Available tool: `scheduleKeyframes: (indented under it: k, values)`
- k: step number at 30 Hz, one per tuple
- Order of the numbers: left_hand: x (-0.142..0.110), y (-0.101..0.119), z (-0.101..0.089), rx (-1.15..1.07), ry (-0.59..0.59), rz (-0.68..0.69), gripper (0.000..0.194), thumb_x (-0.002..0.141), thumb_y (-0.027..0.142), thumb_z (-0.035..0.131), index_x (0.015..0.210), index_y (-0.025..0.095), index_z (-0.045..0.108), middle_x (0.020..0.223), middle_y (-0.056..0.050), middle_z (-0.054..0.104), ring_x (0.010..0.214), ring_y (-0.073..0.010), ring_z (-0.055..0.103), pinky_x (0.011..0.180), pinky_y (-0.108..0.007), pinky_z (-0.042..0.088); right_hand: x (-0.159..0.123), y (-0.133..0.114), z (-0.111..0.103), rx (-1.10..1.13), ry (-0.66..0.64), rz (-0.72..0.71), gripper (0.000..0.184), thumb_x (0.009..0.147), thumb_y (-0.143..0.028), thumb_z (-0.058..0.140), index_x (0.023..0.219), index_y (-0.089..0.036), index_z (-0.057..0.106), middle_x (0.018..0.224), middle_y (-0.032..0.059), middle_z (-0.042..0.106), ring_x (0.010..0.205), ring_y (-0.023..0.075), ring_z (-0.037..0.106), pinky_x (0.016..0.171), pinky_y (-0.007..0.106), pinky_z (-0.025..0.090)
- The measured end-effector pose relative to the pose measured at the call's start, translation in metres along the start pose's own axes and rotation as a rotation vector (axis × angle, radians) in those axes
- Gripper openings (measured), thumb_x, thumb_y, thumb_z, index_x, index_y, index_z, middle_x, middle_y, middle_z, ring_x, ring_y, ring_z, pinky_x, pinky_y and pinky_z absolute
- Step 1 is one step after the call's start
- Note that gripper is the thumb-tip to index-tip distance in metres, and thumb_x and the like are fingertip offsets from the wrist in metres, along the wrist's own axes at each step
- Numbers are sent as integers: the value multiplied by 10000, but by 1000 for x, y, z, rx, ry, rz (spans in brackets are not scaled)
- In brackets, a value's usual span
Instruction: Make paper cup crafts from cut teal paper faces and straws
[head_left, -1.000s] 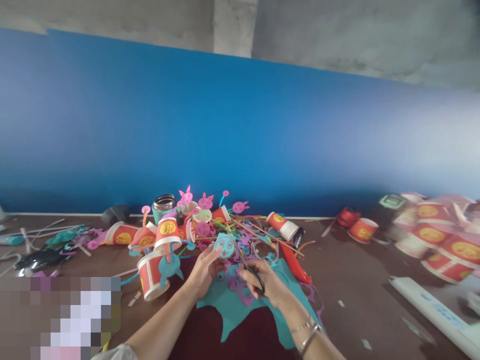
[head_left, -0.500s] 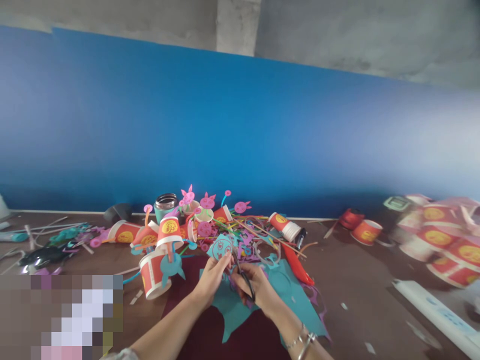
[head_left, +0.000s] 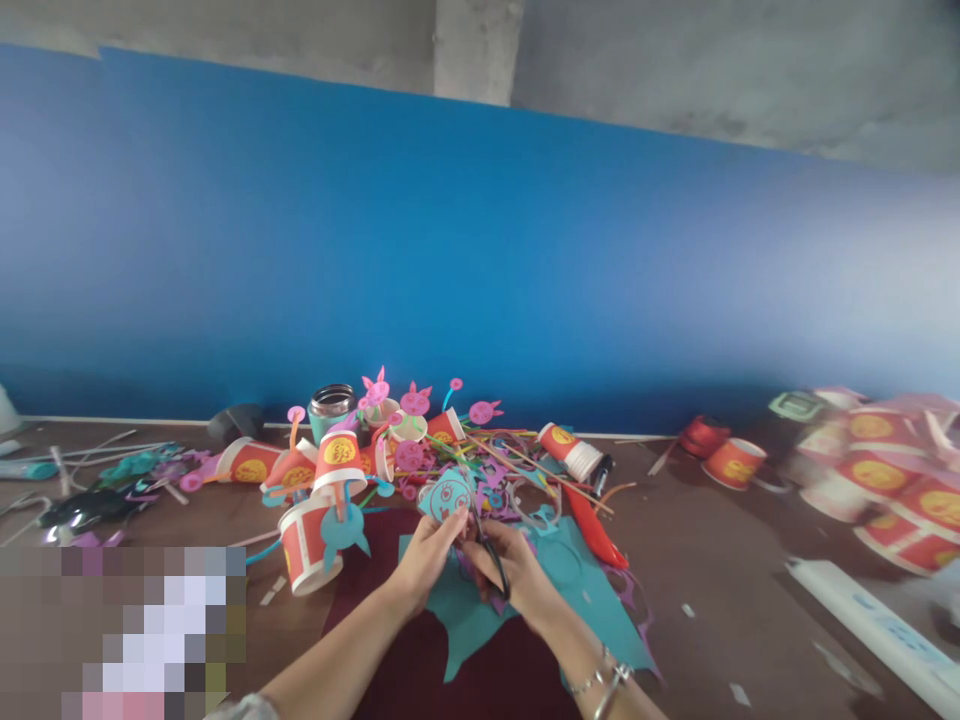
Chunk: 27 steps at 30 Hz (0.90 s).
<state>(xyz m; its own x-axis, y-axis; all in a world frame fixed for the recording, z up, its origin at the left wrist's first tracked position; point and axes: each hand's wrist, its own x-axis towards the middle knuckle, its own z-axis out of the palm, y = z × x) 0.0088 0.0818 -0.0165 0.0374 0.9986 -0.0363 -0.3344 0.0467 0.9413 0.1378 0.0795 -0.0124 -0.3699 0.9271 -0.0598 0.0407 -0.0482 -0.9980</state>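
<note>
My left hand (head_left: 427, 560) pinches a light blue paper face cutout (head_left: 444, 494) with drawn eyes, holding it above the table. Black-handled scissors (head_left: 491, 560) are gripped in my right hand (head_left: 517, 570), their blades pointing up along the cutout's right edge. How far the blades are apart cannot be made out. Below both hands lies a jagged blue paper sheet (head_left: 461, 630), on a dark red sheet (head_left: 367, 620). Another blue sheet (head_left: 577, 575) with a round outline spreads to the right, partly under my right wrist.
Red and white paper cups (head_left: 339, 465) with paper animal parts stand at the left. Purple scraps and sticks (head_left: 517, 460) heap up behind my hands. A red tool (head_left: 600, 535) lies right of them. Stacked cups (head_left: 877, 475) and a white power strip (head_left: 877, 630) are far right.
The blue face cutout has turned a little in my left hand, beside the scissors. Both hands stay in nearly the same place.
</note>
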Motion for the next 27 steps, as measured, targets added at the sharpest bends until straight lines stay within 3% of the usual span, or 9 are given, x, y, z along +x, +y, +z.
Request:
scheduleKeyframes:
  k: [11, 27]
  values:
    - [-1, 2, 1, -23, -46, -45, 378, 719, 503, 634, 582, 164, 537, 540, 25, 501, 515, -110, 471, 547, -246, 387, 0, -2, -1, 30, -16, -24, 404, 655, -516, 694, 719, -155, 524, 426, -71, 470, 337, 70, 430, 342, 179, 330]
    - [0, 2, -2, 29, 13, -31, 396, 667, 534, 660, 693, 138, 646, 610, -6, 580, 610, -145, 521, 638, -267, 399, 1, 3, -3, -2, 16, -49, 416, 677, -548, 676, 672, -161, 523, 392, -78, 423, 298, 57, 373, 308, 175, 277]
